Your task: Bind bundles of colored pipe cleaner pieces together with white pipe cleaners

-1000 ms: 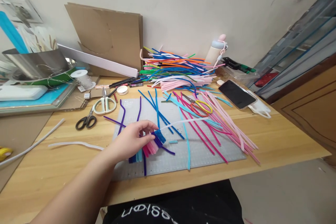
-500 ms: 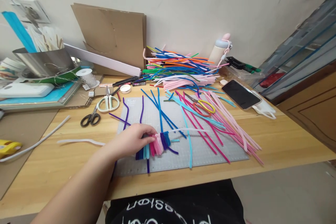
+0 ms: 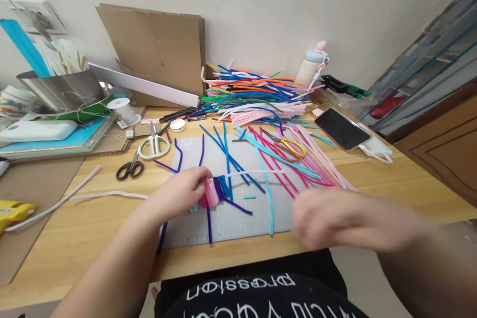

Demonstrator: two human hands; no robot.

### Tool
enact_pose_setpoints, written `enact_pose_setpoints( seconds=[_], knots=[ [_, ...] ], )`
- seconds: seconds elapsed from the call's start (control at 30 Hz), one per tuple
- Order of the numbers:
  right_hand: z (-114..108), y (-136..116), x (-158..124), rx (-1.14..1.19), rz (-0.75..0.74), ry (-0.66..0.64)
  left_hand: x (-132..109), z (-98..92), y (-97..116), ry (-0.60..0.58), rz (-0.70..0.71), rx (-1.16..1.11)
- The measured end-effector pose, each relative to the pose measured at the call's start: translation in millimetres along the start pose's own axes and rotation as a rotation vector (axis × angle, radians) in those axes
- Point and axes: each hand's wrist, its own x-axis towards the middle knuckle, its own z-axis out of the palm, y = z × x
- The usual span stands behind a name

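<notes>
My left hand [image 3: 188,185] is closed over a row of short folded pipe cleaners [image 3: 212,193] in pink, magenta, purple and blue, hung side by side along a white pipe cleaner [image 3: 257,173]. The white stem's end reaches right over the grey cutting mat [image 3: 238,226]. My right hand [image 3: 328,218], smeared by motion, is over the mat's right front part; its fingers do not show clearly. Loose purple [image 3: 209,226], blue [image 3: 228,164] and light blue pipe cleaners [image 3: 271,208] lie around the held row. Magenta and pink pipe cleaners [image 3: 324,154] lie beyond my right hand.
Yellow-and-orange handled scissors [image 3: 290,149] rest on the pipe cleaners. White scissors [image 3: 153,145] and black scissors [image 3: 129,169] lie left of the mat. Behind are a mixed pipe cleaner pile [image 3: 253,94], a bottle [image 3: 311,67] and a phone [image 3: 343,129]. A yellow tool [image 3: 17,212] lies far left.
My right hand has come into view from the right, moving fast. My left hand has lifted and shifted the pipe cleaner row slightly up and left.
</notes>
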Motion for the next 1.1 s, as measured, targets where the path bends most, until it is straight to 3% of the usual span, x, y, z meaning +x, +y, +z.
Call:
enact_pose_setpoints(
  seconds=[0.07, 0.13, 0.3, 0.4, 0.57, 0.73, 0.8, 0.87, 0.93, 1.0, 1.07, 1.1],
  knots=[
    [9.9, 21.7, 32.2, 0.111, 0.027, -0.19, 1.9, 5.2, 3.3, 0.054, -0.008, -0.062],
    [23.2, 30.9, 49.1, 0.16, 0.102, -0.298, 4.6, 12.3, 8.1, 0.102, -0.014, -0.115],
    [42.2, 25.7, 49.4, 0.111, 0.105, -0.307, 14.4, 30.2, 14.2, 0.06, -0.019, -0.234],
    [36.8, 26.4, 56.1, 0.071, 0.029, -0.255, 17.8, 32.1, 10.2, 0.147, 0.001, -0.237],
    [6.0, 35.5, 87.4, -0.092, -0.08, 0.074, 14.1, 18.1, 5.6, 0.311, -0.013, -0.293],
    [-36.6, 20.4, 118.8, -0.424, -0.2, 0.557, 8.6, 7.0, 7.9, 0.389, -0.013, -0.331],
    [-50.8, 2.3, 125.5, -0.63, -0.159, 0.737, 7.7, 6.1, 7.8, 0.411, 0.014, -0.309],
    [-59.9, -20.3, 126.4, -0.674, -0.016, 0.81, 7.0, 6.1, 7.4, 0.448, 0.047, -0.286],
    [-61.1, -41.9, 122.7, -0.559, 0.155, 0.724, 5.8, 6.3, 7.5, 0.474, 0.041, -0.291],
    [-51.8, -55.5, 119.0, -0.415, 0.175, 0.569, 4.2, 6.4, 8.6, 0.459, -0.012, -0.358],
    [-31.8, -57.0, 120.7, -0.215, 0.126, 0.347, 2.5, 6.4, 10.1, 0.437, -0.066, -0.449],
    [-18.8, -53.3, 124.4, -0.116, 0.19, 0.21, 1.8, 6.5, 10.8, 0.434, -0.081, -0.49]
  ],
)
